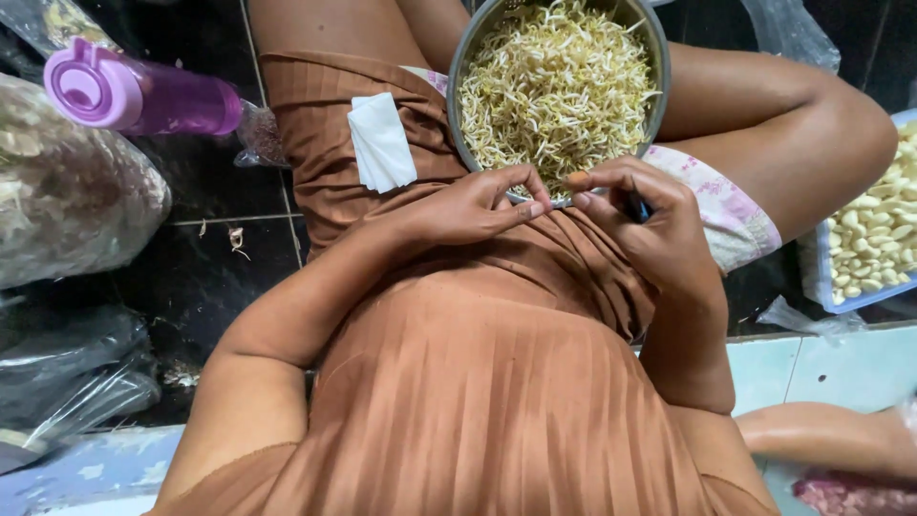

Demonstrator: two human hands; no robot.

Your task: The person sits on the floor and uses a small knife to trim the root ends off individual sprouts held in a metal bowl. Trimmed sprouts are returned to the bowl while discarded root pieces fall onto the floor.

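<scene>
A round metal bowl (pixel 655 67) heaped with pale bean sprouts (pixel 554 86) rests on my lap between my knees. My left hand (pixel 473 205) sits at the bowl's near rim with thumb and fingertips pinched together; I see nothing between them. My right hand (pixel 645 229) is just to its right, also at the rim, closed around a small knife with a dark handle (pixel 638 207). The thin blade points left toward my left fingertips. Both hands hover over my brown pleated dress (pixel 478 382).
A folded white tissue (pixel 380 141) lies on my left thigh. A purple bottle with a pink lid (pixel 143 96) and plastic bags (pixel 67 191) lie at the left. A blue tray of peeled garlic cloves (pixel 869 239) stands at the right. Another person's arm (pixel 821 440) shows at bottom right.
</scene>
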